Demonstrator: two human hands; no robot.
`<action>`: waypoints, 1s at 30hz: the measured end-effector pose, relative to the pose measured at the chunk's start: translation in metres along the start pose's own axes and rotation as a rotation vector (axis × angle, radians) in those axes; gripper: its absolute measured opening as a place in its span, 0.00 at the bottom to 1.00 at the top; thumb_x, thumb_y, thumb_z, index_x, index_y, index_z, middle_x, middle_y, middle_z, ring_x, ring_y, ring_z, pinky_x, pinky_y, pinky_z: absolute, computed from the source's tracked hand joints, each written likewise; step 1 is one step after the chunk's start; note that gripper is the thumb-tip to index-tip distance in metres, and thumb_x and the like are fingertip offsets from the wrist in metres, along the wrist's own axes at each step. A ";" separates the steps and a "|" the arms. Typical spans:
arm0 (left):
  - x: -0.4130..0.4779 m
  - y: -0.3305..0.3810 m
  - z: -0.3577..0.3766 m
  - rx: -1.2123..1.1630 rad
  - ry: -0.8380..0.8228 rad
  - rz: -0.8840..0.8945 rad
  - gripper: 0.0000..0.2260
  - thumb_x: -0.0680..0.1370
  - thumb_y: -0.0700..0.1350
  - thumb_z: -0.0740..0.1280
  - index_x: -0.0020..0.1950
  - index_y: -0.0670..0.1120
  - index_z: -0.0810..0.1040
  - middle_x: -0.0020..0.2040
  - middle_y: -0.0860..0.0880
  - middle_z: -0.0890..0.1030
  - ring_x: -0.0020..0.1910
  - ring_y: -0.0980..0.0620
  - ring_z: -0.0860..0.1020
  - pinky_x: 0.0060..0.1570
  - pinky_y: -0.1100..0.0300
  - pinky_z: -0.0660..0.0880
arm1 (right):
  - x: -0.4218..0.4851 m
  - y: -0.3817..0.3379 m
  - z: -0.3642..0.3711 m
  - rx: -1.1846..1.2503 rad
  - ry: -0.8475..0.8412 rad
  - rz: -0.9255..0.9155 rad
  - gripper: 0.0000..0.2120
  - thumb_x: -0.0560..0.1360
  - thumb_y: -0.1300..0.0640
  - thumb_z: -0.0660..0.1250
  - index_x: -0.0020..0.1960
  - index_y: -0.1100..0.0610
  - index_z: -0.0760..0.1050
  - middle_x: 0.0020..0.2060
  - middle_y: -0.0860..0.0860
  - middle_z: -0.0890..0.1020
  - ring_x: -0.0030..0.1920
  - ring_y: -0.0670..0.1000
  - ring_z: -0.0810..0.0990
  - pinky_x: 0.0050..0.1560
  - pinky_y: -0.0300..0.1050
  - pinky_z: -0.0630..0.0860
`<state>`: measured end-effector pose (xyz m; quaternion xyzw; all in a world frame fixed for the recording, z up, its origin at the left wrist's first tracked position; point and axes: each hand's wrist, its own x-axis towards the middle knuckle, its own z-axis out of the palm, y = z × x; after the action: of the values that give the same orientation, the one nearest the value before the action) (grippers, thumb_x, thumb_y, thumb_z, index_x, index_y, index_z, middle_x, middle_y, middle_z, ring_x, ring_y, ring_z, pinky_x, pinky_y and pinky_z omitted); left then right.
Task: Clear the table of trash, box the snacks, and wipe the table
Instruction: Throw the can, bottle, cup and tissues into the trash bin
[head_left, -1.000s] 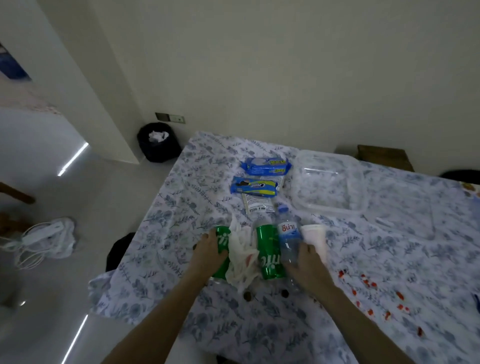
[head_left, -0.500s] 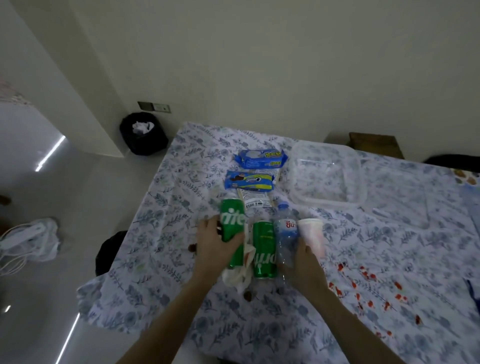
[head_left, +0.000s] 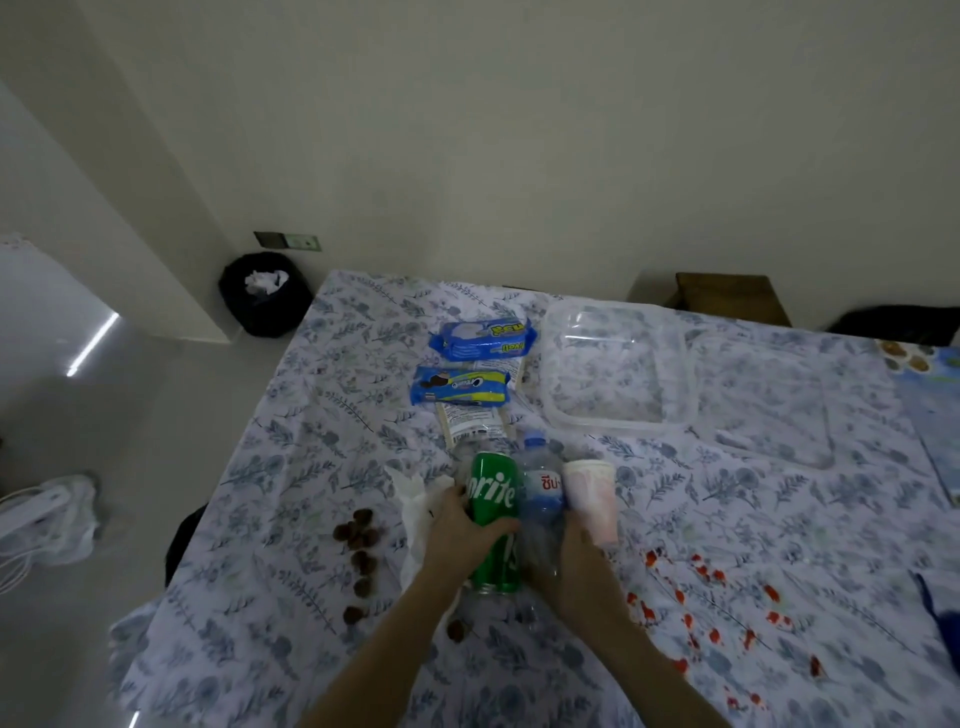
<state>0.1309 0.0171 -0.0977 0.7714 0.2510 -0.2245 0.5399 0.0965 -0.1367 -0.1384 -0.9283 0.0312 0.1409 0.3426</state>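
My left hand (head_left: 460, 530) grips a green Sprite can (head_left: 492, 486), which lies on top of a second green can (head_left: 500, 569). My right hand (head_left: 569, 564) is closed on the lower part of a clear water bottle (head_left: 543, 496) that is pressed against the cans. A white paper cup (head_left: 589, 491) lies against the bottle's right side and touches my right hand. A crumpled white tissue (head_left: 415, 506) lies just left of my left hand. Beyond the cans are a blue snack pack (head_left: 483, 338), an Oreo pack (head_left: 460, 387) and a white packet (head_left: 470, 423).
A clear plastic box (head_left: 680, 384) stands at the back right with its lid (head_left: 774, 410) beside it. Brown bits (head_left: 358, 532) lie to the left and red crumbs (head_left: 701, 597) to the right on the flowered tablecloth (head_left: 291, 467). A black trash bin (head_left: 265, 296) stands on the floor past the table's far left corner.
My left hand lifted a Sprite can off the table's left side and brought it right, onto the other can. The tissue and brown bits now lie uncovered. My right hand stayed on the bottle.
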 end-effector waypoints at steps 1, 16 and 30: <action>0.000 0.003 0.002 -0.009 -0.022 -0.006 0.34 0.64 0.51 0.78 0.65 0.46 0.68 0.58 0.49 0.78 0.56 0.47 0.79 0.59 0.48 0.76 | 0.000 0.002 0.000 0.013 -0.002 -0.004 0.29 0.72 0.50 0.70 0.66 0.63 0.64 0.52 0.56 0.81 0.46 0.53 0.81 0.45 0.50 0.80; -0.011 0.018 -0.005 -0.339 -0.213 -0.116 0.31 0.67 0.53 0.75 0.66 0.49 0.68 0.56 0.44 0.80 0.51 0.45 0.82 0.48 0.51 0.80 | 0.006 -0.010 -0.030 0.316 -0.068 0.063 0.15 0.70 0.54 0.73 0.50 0.42 0.69 0.47 0.38 0.76 0.50 0.43 0.78 0.47 0.34 0.74; -0.056 -0.008 -0.034 -0.831 -0.218 -0.078 0.39 0.60 0.55 0.78 0.68 0.44 0.71 0.59 0.39 0.81 0.52 0.42 0.83 0.43 0.54 0.80 | 0.014 -0.065 -0.068 0.122 -0.231 -0.117 0.31 0.66 0.46 0.73 0.65 0.52 0.67 0.52 0.47 0.77 0.51 0.49 0.78 0.48 0.43 0.74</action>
<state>0.0847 0.0436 -0.0583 0.4502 0.2906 -0.2050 0.8191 0.1363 -0.1307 -0.0518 -0.8837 -0.0542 0.2242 0.4072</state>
